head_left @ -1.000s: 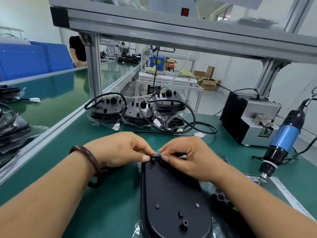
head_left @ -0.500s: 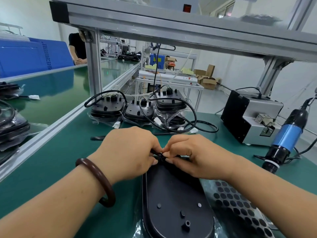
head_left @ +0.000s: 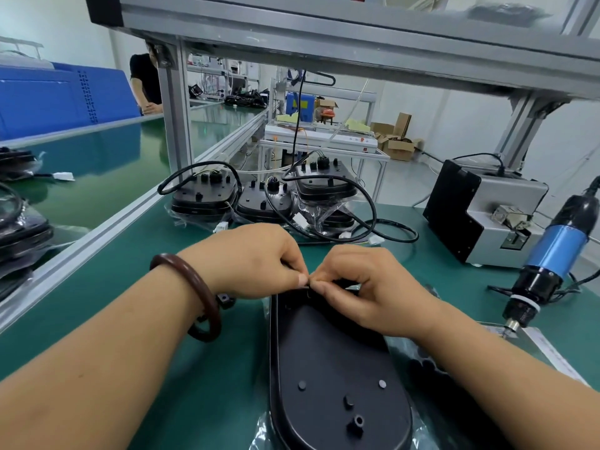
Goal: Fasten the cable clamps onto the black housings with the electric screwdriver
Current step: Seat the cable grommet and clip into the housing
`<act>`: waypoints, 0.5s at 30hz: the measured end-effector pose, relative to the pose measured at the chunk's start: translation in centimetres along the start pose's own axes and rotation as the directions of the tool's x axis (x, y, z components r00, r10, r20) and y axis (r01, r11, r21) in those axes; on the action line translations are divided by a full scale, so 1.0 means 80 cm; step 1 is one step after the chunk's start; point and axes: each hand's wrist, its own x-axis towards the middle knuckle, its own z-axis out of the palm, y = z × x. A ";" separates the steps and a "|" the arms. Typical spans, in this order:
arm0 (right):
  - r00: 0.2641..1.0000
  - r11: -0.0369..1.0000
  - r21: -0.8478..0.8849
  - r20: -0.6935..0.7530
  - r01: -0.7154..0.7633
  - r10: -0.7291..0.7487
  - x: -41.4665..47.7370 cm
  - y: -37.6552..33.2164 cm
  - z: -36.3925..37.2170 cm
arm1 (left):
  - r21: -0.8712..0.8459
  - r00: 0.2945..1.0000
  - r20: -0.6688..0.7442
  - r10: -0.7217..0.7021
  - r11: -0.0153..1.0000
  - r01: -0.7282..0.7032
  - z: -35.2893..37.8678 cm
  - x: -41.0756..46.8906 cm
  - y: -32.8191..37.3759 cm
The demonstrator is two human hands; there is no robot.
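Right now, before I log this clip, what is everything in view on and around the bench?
black housing: one, black, on the mat in front of the person
stacked housings: three stacks, black, cabled, bench rear
electric screwdriver: one, blue and black, right, tip down, untouched
box machine: one, grey and black, right rear
small piece: one, black, beside the left wrist
mat: one, green, covers the bench
crates: blue, far left
bracelet: one, brown, left wrist
left hand, right hand: two, pinching a small part, hidden by fingertips, at the housing's far end
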 end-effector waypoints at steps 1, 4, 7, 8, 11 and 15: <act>1.000 1.000 0.021 -0.016 -0.022 0.022 0.000 0.001 0.001 | -0.037 1.000 0.006 0.013 0.999 -0.013 -0.001 0.004 -0.002; 0.995 0.992 0.094 -0.043 -0.084 0.088 -0.001 0.005 0.002 | -0.086 1.000 0.008 0.026 0.996 -0.025 0.001 0.010 -0.007; 0.994 0.985 0.135 -0.024 -0.106 0.110 0.000 0.005 0.003 | -0.135 1.000 0.006 0.015 0.991 -0.014 0.007 0.011 -0.010; 0.994 0.985 0.140 -0.020 -0.103 0.107 0.000 0.005 0.003 | -0.146 1.000 0.002 0.010 0.989 -0.010 0.009 0.011 -0.011; 0.994 0.983 0.152 -0.012 -0.102 0.105 0.000 0.005 0.002 | -0.183 1.000 -0.003 -0.016 0.983 0.015 0.011 0.012 -0.012; 0.995 0.982 0.160 -0.014 -0.096 0.100 -0.001 0.004 0.002 | -0.224 0.999 0.008 -0.033 0.974 0.034 0.013 0.010 -0.014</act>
